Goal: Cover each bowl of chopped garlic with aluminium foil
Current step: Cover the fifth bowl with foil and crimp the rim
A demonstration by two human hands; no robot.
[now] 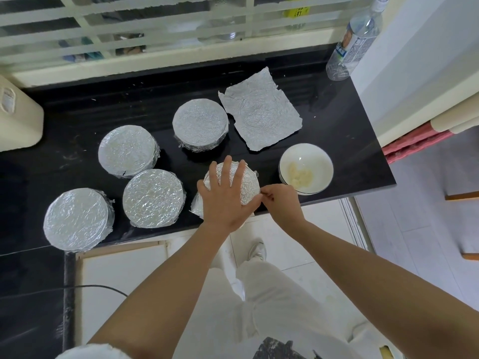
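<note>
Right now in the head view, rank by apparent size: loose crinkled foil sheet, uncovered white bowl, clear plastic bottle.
Largest: loose crinkled aluminium foil sheet.
Then uncovered white ceramic bowl and clear plastic bottle look alike; the bottle stands farther, so unranked.

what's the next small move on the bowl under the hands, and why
Probably tuck the pinched edge of the foil down and in: the left hand lies flat on top, holding it, while the right hand pinches its right edge, which looks not yet tucked.
</note>
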